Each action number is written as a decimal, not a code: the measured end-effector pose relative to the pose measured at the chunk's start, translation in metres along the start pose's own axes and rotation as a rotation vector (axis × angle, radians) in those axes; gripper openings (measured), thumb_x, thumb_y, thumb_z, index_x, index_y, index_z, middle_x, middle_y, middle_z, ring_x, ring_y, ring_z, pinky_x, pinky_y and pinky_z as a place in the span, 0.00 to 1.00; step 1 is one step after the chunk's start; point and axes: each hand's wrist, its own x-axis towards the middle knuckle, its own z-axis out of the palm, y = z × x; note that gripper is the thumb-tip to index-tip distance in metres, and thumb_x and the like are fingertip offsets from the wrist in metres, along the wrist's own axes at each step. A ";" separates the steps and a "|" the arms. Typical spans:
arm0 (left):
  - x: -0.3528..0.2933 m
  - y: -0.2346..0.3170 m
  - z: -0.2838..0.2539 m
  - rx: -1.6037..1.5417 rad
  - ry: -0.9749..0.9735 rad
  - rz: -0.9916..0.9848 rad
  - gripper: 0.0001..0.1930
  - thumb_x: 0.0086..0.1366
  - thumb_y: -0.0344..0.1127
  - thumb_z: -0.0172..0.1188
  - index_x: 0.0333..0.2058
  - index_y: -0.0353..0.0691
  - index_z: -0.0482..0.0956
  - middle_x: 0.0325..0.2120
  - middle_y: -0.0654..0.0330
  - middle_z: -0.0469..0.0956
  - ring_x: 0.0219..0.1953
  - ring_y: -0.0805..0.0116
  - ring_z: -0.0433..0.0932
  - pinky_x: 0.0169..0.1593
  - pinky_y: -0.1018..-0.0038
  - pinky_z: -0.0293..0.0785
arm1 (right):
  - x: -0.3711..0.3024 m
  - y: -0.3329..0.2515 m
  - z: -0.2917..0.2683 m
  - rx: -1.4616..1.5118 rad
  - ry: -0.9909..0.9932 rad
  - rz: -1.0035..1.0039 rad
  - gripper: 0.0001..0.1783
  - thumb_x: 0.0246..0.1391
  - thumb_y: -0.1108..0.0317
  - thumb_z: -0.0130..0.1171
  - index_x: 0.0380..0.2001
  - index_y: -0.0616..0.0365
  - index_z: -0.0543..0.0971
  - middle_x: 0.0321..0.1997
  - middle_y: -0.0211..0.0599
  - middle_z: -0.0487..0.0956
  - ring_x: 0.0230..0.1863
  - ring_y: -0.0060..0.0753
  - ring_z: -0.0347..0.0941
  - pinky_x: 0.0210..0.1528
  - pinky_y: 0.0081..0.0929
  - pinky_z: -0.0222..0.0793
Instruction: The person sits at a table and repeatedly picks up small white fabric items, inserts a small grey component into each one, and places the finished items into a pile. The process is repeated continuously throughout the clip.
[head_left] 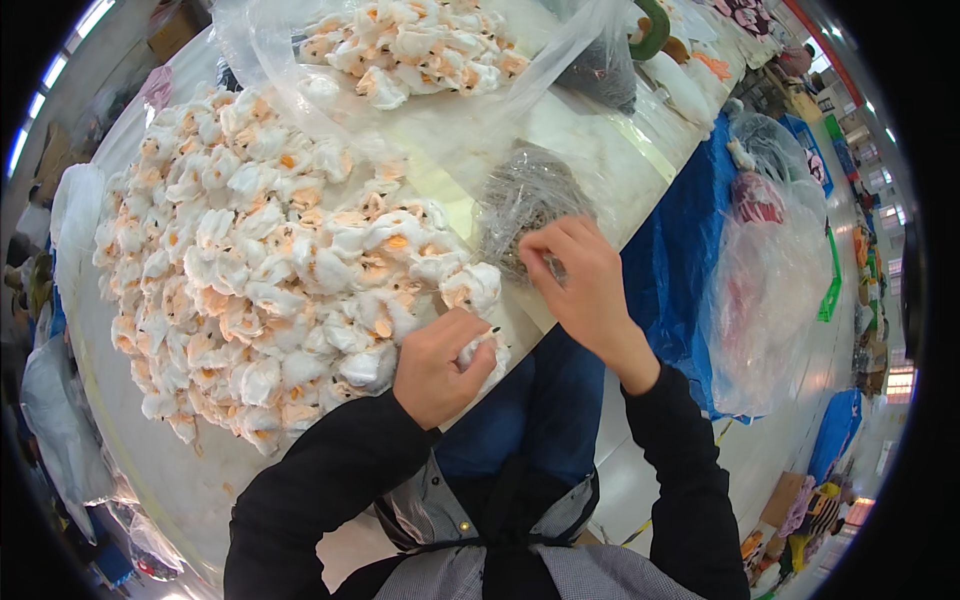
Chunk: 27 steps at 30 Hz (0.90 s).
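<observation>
no lettering, label, number or sign can be read on anything in the head view.

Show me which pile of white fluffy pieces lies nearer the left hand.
The large pile, spread leftward across the table: it reaches right up to the left hand, while the smaller pile lies farther off, amid clear plastic.

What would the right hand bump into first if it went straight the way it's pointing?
Probably the clear plastic bag of small dark bits, just ahead of the right hand. They overlap in the picture, so it may already be touching; depth is hard to tell.
</observation>
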 end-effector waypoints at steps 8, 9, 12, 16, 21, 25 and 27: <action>0.000 -0.003 0.004 0.013 -0.023 0.061 0.06 0.64 0.27 0.65 0.40 0.36 0.83 0.32 0.53 0.80 0.26 0.53 0.79 0.31 0.64 0.75 | -0.043 -0.025 -0.005 1.099 -0.326 0.648 0.06 0.69 0.71 0.65 0.44 0.63 0.84 0.36 0.29 0.84 0.36 0.16 0.78 0.38 0.18 0.72; 0.000 -0.003 0.004 0.016 -0.021 0.055 0.06 0.64 0.27 0.65 0.40 0.36 0.83 0.32 0.53 0.80 0.26 0.53 0.80 0.31 0.64 0.75 | -0.044 -0.025 -0.004 1.095 -0.321 0.645 0.06 0.69 0.72 0.65 0.44 0.63 0.84 0.35 0.30 0.84 0.35 0.17 0.77 0.38 0.19 0.73; 0.000 0.001 0.004 0.026 -0.020 0.055 0.06 0.64 0.28 0.66 0.40 0.37 0.83 0.32 0.53 0.80 0.26 0.53 0.80 0.31 0.64 0.76 | -0.048 -0.023 0.000 1.082 -0.324 0.634 0.06 0.69 0.72 0.65 0.43 0.64 0.83 0.35 0.32 0.84 0.34 0.19 0.77 0.39 0.20 0.75; 0.000 0.003 0.004 0.041 -0.021 0.057 0.06 0.65 0.28 0.66 0.40 0.37 0.83 0.33 0.53 0.80 0.26 0.53 0.81 0.30 0.64 0.76 | -0.052 -0.030 0.002 0.888 -0.285 0.609 0.06 0.67 0.72 0.67 0.43 0.63 0.83 0.36 0.33 0.84 0.34 0.20 0.79 0.38 0.21 0.75; -0.001 0.000 0.006 0.060 -0.043 0.049 0.05 0.65 0.28 0.65 0.39 0.38 0.82 0.31 0.54 0.78 0.25 0.53 0.80 0.29 0.64 0.76 | -0.050 -0.038 -0.007 0.335 -0.281 0.210 0.06 0.62 0.75 0.67 0.42 0.63 0.82 0.34 0.38 0.83 0.33 0.27 0.82 0.37 0.25 0.76; -0.002 0.003 0.006 0.077 -0.071 0.034 0.05 0.64 0.27 0.65 0.37 0.38 0.79 0.30 0.54 0.76 0.24 0.52 0.79 0.28 0.62 0.75 | -0.039 -0.034 -0.013 0.328 -0.395 0.186 0.05 0.62 0.76 0.66 0.39 0.63 0.81 0.33 0.40 0.81 0.32 0.32 0.82 0.36 0.28 0.75; -0.003 0.002 0.007 0.089 -0.078 0.052 0.05 0.63 0.27 0.65 0.36 0.38 0.78 0.30 0.54 0.75 0.24 0.50 0.78 0.28 0.61 0.75 | -0.038 -0.034 -0.014 0.332 -0.421 0.180 0.04 0.61 0.76 0.66 0.37 0.62 0.80 0.32 0.40 0.81 0.32 0.33 0.82 0.36 0.30 0.75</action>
